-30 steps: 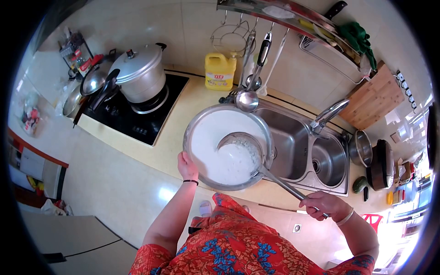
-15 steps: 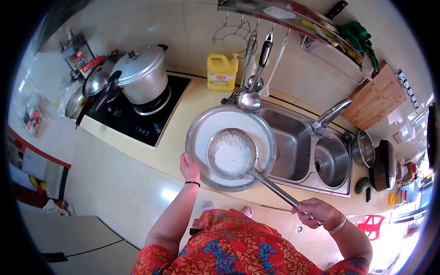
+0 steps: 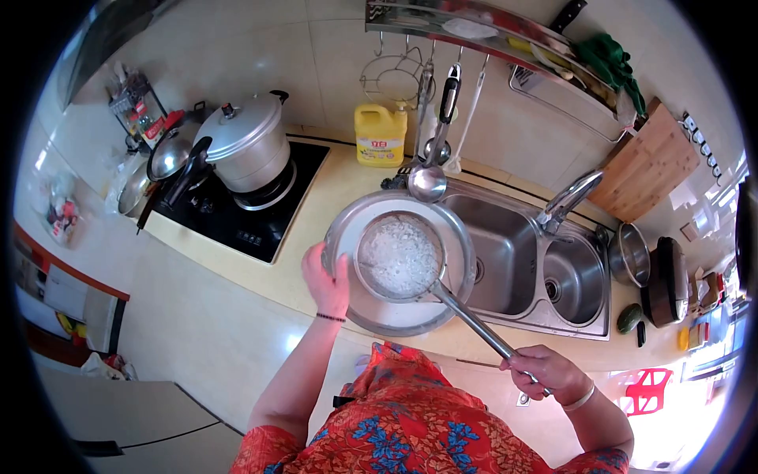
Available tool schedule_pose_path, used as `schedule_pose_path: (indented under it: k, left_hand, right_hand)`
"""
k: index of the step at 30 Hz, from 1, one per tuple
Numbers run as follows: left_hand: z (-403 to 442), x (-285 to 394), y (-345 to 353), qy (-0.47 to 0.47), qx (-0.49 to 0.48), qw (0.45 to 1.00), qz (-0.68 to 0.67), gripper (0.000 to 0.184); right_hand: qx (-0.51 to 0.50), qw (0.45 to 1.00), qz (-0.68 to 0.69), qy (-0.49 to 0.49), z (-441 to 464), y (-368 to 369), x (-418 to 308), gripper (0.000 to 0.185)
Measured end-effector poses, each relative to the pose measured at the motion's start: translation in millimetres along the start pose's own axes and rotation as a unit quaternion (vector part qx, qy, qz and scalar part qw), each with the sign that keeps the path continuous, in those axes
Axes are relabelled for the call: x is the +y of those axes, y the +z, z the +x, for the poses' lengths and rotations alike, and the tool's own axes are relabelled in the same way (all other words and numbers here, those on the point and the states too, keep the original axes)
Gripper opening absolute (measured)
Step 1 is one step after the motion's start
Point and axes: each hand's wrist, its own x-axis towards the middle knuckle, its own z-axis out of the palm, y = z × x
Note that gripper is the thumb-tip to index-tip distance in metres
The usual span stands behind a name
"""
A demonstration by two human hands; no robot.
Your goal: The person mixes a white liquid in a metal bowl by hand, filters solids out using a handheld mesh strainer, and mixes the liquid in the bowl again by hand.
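My right hand (image 3: 546,371) is closed round the long metal handle of a fine-mesh strainer (image 3: 476,322). Loose, lumpy white powder (image 3: 400,254) lies in the strainer's round bowl. Beneath it a wide metal basin (image 3: 466,304) stands on the counter, with a pale white layer over its inside. At the basin's left rim is my left hand (image 3: 325,286), its thumb spread away from the fingers and nothing held between them. The thumb lies close to the strainer's left edge; whether it touches the rim below I cannot tell.
A double sink (image 3: 493,253) with a faucet (image 3: 570,197) adjoins the basin on the right. A pressure cooker (image 3: 245,146) stands on the black cooktop (image 3: 229,225) at left. Behind the basin are a yellow jug (image 3: 380,138) and a hanging ladle (image 3: 427,183).
My left hand has risen slightly along the basin's rim, and its thumb and fingers have spread. The powder has shifted and looks more broken up. My right hand keeps the handle.
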Motion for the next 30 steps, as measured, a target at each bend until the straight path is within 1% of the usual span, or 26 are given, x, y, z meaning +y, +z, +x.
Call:
schedule_pose_path:
  k: [1,3,4,6,7,9,13,14,16,18,22,23,24,25,27,28,30]
  left_hand:
    - [8.0,5.0,6.4,0.001,-0.001,1.0,0.001,0.046]
    - [24.8,19.6,22.6,-0.017,-0.114,0.992,-0.057,0.06]
    - [31.3,29.7,27.6,-0.015,-0.114,0.992,-0.056,0.06]
    - [40.0,51.5,32.0,-0.046,-0.202,0.976,0.07,0.071]
    - [40.3,54.5,35.3,-0.045,-0.202,0.976,0.071,0.071]
    - [39.8,58.3,40.6,-0.072,-0.202,0.966,0.146,0.074]
    - [40.5,65.6,41.3,-0.103,-0.219,0.955,0.174,0.074]
    - [40.6,65.9,42.2,-0.107,-0.218,0.952,0.188,0.073]
    - [40.7,66.3,44.0,-0.112,-0.219,0.948,0.201,0.071]
    - [40.7,66.0,45.3,-0.124,-0.215,0.946,0.207,0.068]
    - [41.4,60.6,50.7,-0.14,-0.227,0.942,0.202,0.066]
    - [43.1,62.1,50.0,-0.157,-0.243,0.936,0.199,0.062]
    - [44.2,62.6,49.6,-0.175,-0.259,0.929,0.197,0.059]
    - [42.7,57.1,51.7,-0.175,-0.259,0.929,0.197,0.059]
    - [40.1,42.1,55.1,-0.141,-0.242,0.95,0.137,0.051]
    - [40.2,35.4,55.1,-0.141,-0.242,0.95,0.137,0.051]
    - [43.1,28.4,51.4,-0.14,-0.294,0.942,0.085,0.041]
  right_hand:
    - [-0.005,1.0,-0.013,-0.007,1.0,-0.9,1.0,0.026]
    - [-0.008,1.0,-0.004,-0.001,1.5,0.3,-0.5,0.025]
    - [-0.009,1.0,0.003,0.006,1.6,1.2,-1.2,0.025]
    - [-0.009,1.0,0.005,0.01,1.3,2.8,-1.8,0.025]
    - [-0.008,1.0,0.006,0.014,1.6,3.1,-1.7,0.024]
    - [-0.01,1.0,-0.001,0.007,2.2,2.5,0.8,0.024]
    - [-0.01,1.0,-0.017,-0.004,4.8,2.2,3.6,0.023]
    - [-0.01,1.0,-0.016,-0.003,5.4,2.3,3.6,0.023]
    - [-0.01,0.998,-0.063,-0.015,6.3,2.5,3.9,0.023]
    - [-0.011,0.998,-0.068,-0.014,8.0,0.7,4.5,0.023]
    - [-0.011,0.996,-0.086,-0.017,7.9,0.5,2.5,0.022]
    - [-0.011,0.996,-0.086,-0.017,7.2,0.3,1.3,0.022]
    - [-0.009,0.998,-0.056,-0.002,6.5,0.1,-0.2,0.022]
    - [-0.007,1.0,-0.025,0.012,6.4,-0.1,-1.1,0.022]
    - [-0.008,1.0,-0.007,0.018,6.6,-3.3,0.2,0.022]
    - [-0.009,1.0,0.01,0.023,6.6,-4.9,0.7,0.022]
    - [-0.004,1.0,0.013,0.023,5.6,-6.0,-0.5,0.023]
